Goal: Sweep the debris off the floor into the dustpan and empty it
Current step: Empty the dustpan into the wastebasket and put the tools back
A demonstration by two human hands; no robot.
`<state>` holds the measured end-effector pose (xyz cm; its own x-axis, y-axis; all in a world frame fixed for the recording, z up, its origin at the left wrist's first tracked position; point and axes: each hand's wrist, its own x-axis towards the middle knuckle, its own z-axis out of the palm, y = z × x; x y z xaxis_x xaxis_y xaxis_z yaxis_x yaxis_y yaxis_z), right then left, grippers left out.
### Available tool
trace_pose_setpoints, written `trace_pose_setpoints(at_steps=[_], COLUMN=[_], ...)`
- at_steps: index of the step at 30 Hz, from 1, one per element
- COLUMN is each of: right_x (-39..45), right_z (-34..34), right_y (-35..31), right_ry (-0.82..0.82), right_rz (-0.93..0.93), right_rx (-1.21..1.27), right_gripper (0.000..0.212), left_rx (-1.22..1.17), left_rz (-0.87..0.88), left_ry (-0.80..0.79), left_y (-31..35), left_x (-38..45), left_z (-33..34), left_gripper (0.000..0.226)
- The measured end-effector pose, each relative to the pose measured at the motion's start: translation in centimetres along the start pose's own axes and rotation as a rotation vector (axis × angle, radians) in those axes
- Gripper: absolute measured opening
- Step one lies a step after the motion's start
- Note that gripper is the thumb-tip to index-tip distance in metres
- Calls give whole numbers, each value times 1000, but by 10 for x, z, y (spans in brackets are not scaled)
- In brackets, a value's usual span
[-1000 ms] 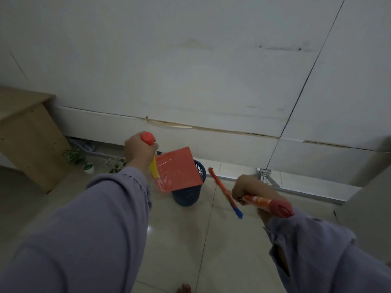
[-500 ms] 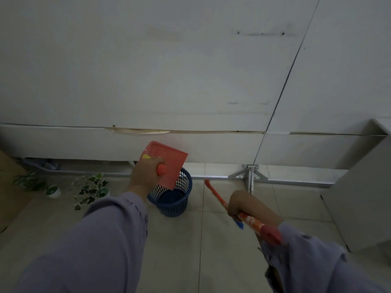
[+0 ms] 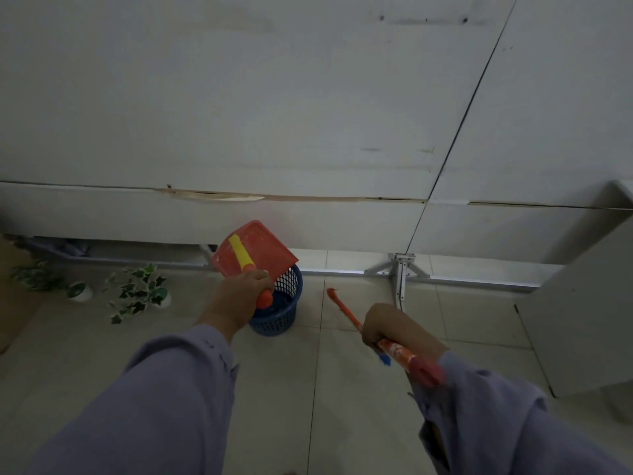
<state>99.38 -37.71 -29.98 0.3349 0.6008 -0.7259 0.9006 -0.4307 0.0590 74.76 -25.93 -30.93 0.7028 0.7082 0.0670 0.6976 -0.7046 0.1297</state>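
My left hand (image 3: 236,296) grips the yellow-and-orange handle of a red dustpan (image 3: 255,250). The pan is tipped up, its underside facing me, right over the rim of a blue mesh waste basket (image 3: 277,313) standing on the tiled floor by the wall. My right hand (image 3: 383,325) holds an orange broom stick (image 3: 342,308) that slants across the floor to the right of the basket; a blue piece shows just below the hand. The broom's head is out of sight. No debris is visible on the tiles.
Two small potted ivy plants (image 3: 137,294) sit on the floor at the left, near a wooden panel at the frame's edge. A white wall runs across the back, with a metal bracket (image 3: 399,269) at its base. A white cabinet (image 3: 582,310) stands at the right.
The dustpan has turned from flat-faced above the basket to tipped over its rim, handle now toward me. The view has shifted right and down; the broom hand has stayed about the same.
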Motion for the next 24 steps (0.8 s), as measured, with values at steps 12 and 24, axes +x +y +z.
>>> trace_pose_setpoints(at_steps=[12,24], right_x=[9,-45], right_z=[-19,-83], right_y=[34,80], right_ry=[3,61], right_rz=[-58,-175], right_rx=[885,1586], right_gripper=[7,25], left_rx=[14,-296], left_rz=[-45,-177], left_ry=[96,465], left_y=[48,118], left_x=[41,103], left_z=[-64,-152], left_gripper=[26,36])
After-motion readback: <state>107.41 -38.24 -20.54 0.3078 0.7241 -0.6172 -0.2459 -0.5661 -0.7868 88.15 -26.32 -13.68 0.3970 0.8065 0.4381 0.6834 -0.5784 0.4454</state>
